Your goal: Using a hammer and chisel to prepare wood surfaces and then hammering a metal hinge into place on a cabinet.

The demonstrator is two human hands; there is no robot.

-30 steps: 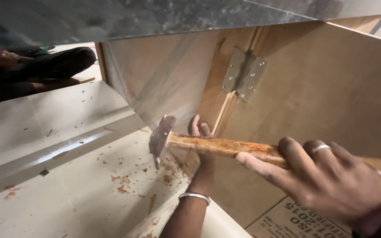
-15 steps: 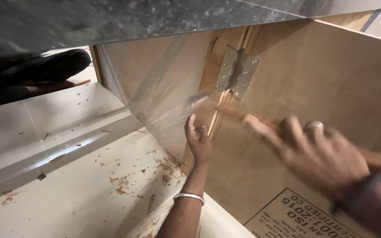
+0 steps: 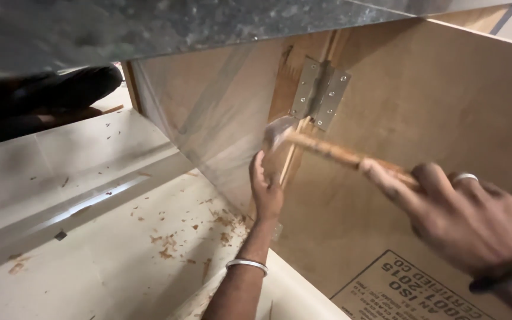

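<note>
- The right hand point(image 3: 475, 216) clenches the wooden-handled hammer point(image 3: 327, 149); its long axis runs toward 10 o'clock, head just below the silver steel hinge point(image 3: 320, 93).
- The left hand point(image 3: 266, 188), fingers pinched, steadies a thin wooden strip point(image 3: 291, 157) at 6 o'clock from the hammer head, nearer the hinge.

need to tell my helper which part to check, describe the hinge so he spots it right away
Start at the big plywood panel filling the right side, and follow its left edge up to the wooden upright. The hinge sits there, just above the hammer head. It is the only shiny silver metal plate with screws, folded across the joint.
</note>
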